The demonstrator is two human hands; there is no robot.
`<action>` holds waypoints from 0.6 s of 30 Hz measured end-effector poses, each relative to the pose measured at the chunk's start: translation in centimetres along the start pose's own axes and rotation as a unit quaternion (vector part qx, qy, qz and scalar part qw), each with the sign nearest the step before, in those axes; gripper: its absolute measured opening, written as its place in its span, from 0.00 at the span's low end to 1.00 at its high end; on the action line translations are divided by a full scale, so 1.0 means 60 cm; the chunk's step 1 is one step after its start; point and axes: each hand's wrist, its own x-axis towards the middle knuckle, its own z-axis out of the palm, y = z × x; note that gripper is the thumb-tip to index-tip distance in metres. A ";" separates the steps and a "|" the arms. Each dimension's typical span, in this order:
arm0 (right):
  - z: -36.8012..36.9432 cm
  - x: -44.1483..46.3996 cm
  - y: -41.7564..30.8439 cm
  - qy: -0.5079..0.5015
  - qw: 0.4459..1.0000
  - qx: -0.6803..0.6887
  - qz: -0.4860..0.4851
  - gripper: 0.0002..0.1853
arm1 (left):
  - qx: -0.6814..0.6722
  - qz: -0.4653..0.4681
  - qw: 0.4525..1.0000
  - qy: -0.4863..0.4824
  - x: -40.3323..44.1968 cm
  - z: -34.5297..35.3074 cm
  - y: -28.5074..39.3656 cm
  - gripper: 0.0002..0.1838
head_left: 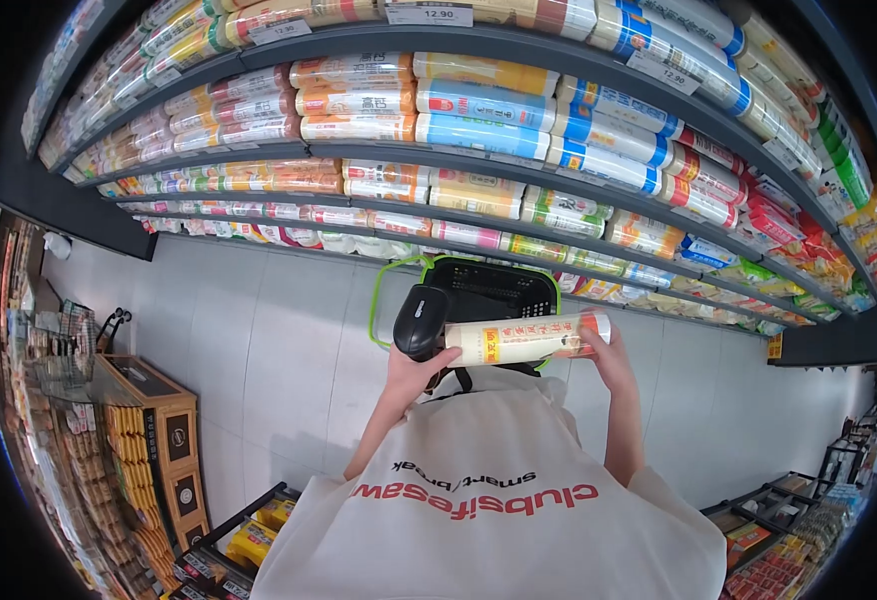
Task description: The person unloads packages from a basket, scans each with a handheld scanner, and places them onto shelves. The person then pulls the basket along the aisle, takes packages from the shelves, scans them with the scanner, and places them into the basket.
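Observation:
A cream, roll-shaped pack of dried noodles (534, 338) with red printing lies level in front of my chest. The fingers of my right hand (609, 352) are closed round its right end. My left hand (424, 368) grips a black handheld barcode scanner (421, 322), whose rounded head points up toward the shelves. The left thumb also touches the left end of the noodle pack. Behind the pack, lower down, is a black shopping basket (504, 283) with a bright green rim and handle. The pack and scanner hide part of it.
Dark shelves (379, 150) stacked with rolled noodle packs (484, 107) curve across the front, with price tags on their edges. Grey floor tiles (259, 310) lie below. A wooden display crate (149, 400) stands left, and low racks (789, 510) stand behind on the right.

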 end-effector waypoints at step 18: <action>0.021 -0.027 0.050 -0.004 0.997 -0.074 -0.008 0.21 | 0.013 -0.050 0.999 0.006 -0.003 -0.018 -0.009 0.33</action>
